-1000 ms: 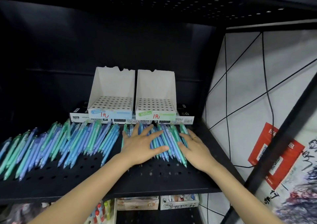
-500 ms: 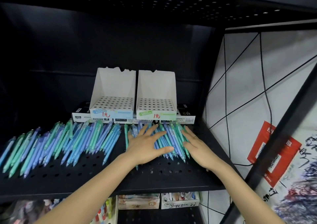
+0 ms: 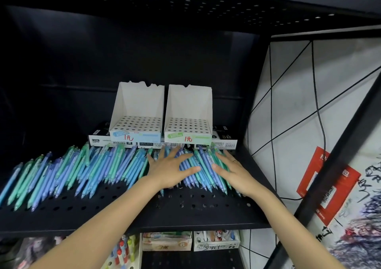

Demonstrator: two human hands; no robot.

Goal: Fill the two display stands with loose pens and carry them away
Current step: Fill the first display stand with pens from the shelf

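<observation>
Lying loose under the flat left hand (image 3: 169, 168) and right hand (image 3: 235, 173), blue-green pens (image 3: 86, 169) slant.

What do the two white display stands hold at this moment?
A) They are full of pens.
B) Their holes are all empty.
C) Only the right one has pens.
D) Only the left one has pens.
B: in the left display stand and the right display stand every hole is open, while the loose pens lie flat on the shelf.
</observation>
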